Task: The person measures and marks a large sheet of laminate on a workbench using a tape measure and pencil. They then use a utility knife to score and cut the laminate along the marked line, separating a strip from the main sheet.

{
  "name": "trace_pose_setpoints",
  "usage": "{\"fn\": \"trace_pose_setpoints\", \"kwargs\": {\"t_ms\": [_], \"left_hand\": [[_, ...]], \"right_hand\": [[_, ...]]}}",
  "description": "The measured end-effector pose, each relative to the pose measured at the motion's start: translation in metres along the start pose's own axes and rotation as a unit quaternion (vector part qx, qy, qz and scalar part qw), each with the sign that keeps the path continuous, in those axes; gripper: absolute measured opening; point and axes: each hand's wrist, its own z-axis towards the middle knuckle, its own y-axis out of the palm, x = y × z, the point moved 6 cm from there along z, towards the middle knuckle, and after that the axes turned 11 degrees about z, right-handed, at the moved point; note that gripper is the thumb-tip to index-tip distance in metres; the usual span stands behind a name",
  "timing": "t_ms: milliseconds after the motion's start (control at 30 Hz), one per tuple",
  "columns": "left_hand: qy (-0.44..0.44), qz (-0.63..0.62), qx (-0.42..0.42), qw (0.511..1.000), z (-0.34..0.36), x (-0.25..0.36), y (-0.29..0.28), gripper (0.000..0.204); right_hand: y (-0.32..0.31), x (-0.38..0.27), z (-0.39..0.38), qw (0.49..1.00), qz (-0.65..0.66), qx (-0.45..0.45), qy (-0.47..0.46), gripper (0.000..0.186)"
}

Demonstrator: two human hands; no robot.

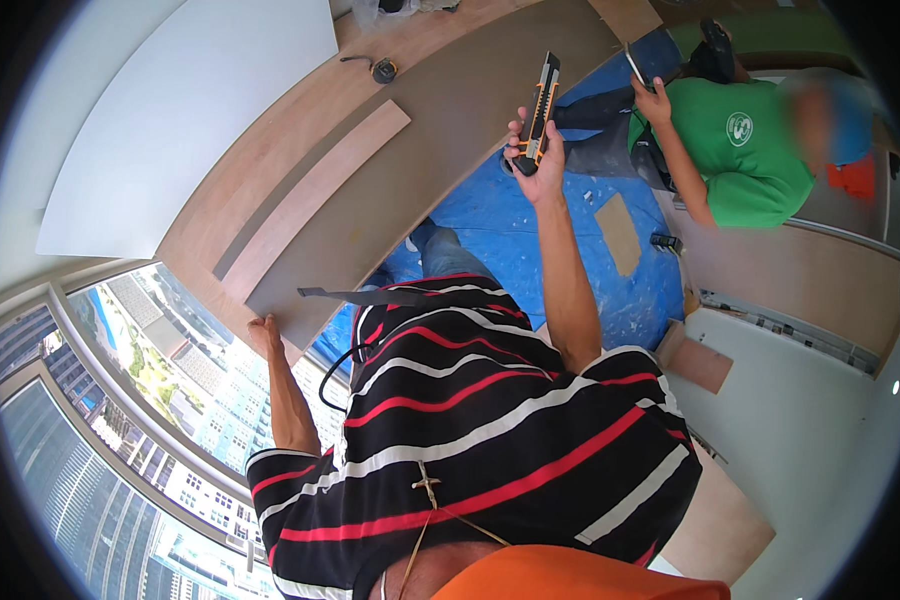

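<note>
My right hand (pixel 538 160) is raised over the near edge of the work surface, its fingers wrapped round a black and orange utility knife (pixel 540 110) that points away from me. By the window, my left hand (pixel 264 332) grips the end of a long brown board (pixel 370 205) with curled fingers; their tips are partly hidden. A narrow pale wood strip (pixel 320 195) lies along the board, its near end close to my left hand.
A tape measure (pixel 383 70) sits on the pale wood sheet (pixel 205 215). To the right, a person in a green shirt (pixel 735 150) holds a phone (pixel 637 66). Blue sheeting (pixel 570 240) covers the floor, with a cardboard piece (pixel 618 234) on it. Windows (pixel 120 420) line the left.
</note>
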Motion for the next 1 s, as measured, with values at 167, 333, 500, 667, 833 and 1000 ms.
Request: {"fn": "trace_pose_setpoints", "kwargs": {"t_ms": [167, 333, 500, 667, 833, 1000], "left_hand": [[-0.040, -0.004, -0.018, 0.999, -0.002, -0.014, 0.009, 0.039], [-0.008, -0.042, -0.028, 0.999, -0.002, -0.018, 0.007, 0.042], [0.018, -0.049, -0.014, 0.999, -0.013, -0.029, 0.008, 0.044], [-0.010, -0.063, -0.035, 0.997, -0.027, -0.035, 0.016, 0.044], [0.000, -0.061, -0.028, 0.998, -0.028, -0.032, 0.012, 0.041], [-0.003, -0.069, -0.037, 0.997, -0.021, -0.038, 0.015, 0.036]], "right_hand": [[-0.012, -0.019, -0.020, 0.986, -0.113, 0.100, -0.069, 0.044], [-0.002, -0.019, -0.030, 0.977, -0.181, 0.063, -0.096, 0.047], [-0.005, -0.014, -0.042, 0.970, -0.212, 0.044, -0.106, 0.049], [-0.016, -0.011, -0.046, 0.970, -0.215, 0.069, -0.091, 0.050], [-0.011, 0.000, -0.041, 0.976, -0.200, 0.032, -0.081, 0.049], [-0.012, 0.010, -0.029, 0.977, -0.201, 0.041, -0.053, 0.048]]}}
